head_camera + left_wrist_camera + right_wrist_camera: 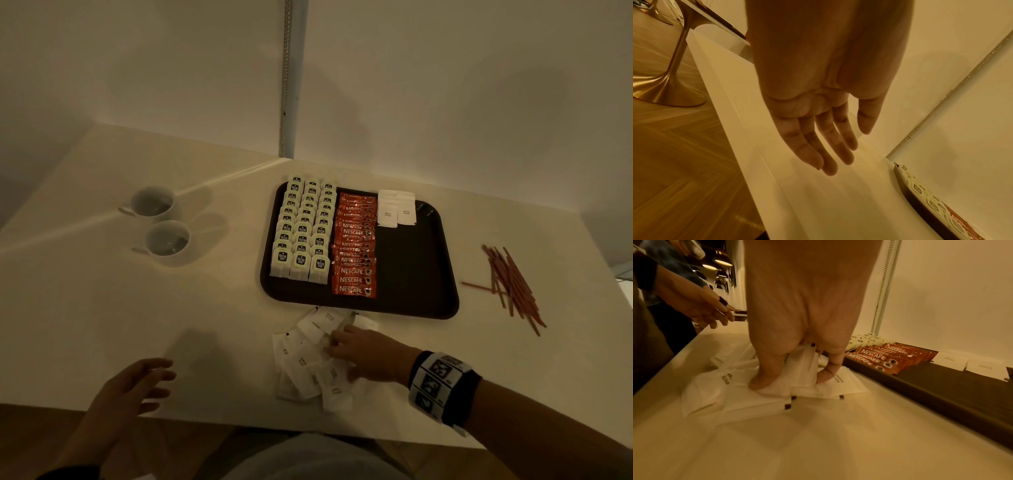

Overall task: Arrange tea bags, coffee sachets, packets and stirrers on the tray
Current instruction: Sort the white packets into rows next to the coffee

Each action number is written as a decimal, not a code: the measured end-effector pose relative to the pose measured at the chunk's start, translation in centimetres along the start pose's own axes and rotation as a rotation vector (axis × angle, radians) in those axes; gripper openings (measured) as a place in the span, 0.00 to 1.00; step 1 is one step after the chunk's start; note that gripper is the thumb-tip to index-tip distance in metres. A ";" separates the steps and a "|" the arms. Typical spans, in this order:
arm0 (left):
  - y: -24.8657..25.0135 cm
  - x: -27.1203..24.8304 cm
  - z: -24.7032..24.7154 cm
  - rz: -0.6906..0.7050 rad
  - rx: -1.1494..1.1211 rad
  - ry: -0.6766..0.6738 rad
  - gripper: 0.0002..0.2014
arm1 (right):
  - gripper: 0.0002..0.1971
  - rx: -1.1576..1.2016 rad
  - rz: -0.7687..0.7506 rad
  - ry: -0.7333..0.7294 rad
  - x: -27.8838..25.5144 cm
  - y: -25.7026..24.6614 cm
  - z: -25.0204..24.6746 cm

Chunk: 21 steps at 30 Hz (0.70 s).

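A dark tray [411,274] holds three rows of tea bags [301,233], a column of red coffee sachets [356,246] and a few white packets [395,209] at its back. A loose pile of white packets [308,363] lies on the table in front of the tray. My right hand [337,344] is down on that pile; in the right wrist view its thumb and fingers [826,374] pinch a small stack of packets [803,368]. My left hand [150,380] hovers over the table's near edge, fingers [834,146] straight and empty. Brown stirrers [510,284] lie right of the tray.
Two white cups [154,202] [168,240] stand on the table at the left. A wall runs close behind the tray. Bare table [222,325] shows between the left hand and the packet pile. The tray's right half is uncovered.
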<state>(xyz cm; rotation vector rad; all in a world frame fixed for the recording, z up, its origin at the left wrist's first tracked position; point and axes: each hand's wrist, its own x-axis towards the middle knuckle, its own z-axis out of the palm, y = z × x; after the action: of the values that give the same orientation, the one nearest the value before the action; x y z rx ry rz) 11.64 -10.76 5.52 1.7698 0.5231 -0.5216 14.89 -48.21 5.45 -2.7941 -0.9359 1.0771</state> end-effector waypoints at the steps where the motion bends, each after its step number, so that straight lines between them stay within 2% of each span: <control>1: 0.0 0.1 0.1 -0.001 -0.003 -0.002 0.10 | 0.27 0.022 0.006 -0.007 0.0 0.0 0.0; 7: 0.6 0.6 0.1 0.037 -0.029 -0.008 0.10 | 0.24 0.177 0.090 -0.057 0.0 0.4 -0.2; 11: 2.0 1.1 0.5 0.070 -0.019 -0.009 0.10 | 0.24 0.359 0.129 -0.066 -0.7 1.0 -2.2; 15: 5.0 2.0 2.1 0.160 0.032 -0.048 0.09 | 0.17 0.606 0.103 0.024 -2.0 2.3 -6.0; 18: 8.6 2.6 4.4 0.257 0.026 -0.127 0.08 | 0.11 0.666 0.095 0.123 -2.8 2.9 -9.6; 19: 10.1 2.6 5.3 0.280 -0.001 -0.181 0.14 | 0.11 0.658 0.086 0.146 -2.9 2.9 -11.0; 21: 13.2 3.4 7.5 0.272 -0.088 -0.332 0.33 | 0.13 0.595 0.061 0.167 -2.9 2.7 -13.7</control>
<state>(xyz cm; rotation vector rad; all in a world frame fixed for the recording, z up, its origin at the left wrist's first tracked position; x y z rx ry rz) 21.61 -20.88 11.85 1.5967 0.0704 -0.5752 23.05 -49.27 17.17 -2.3755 -0.4215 0.9162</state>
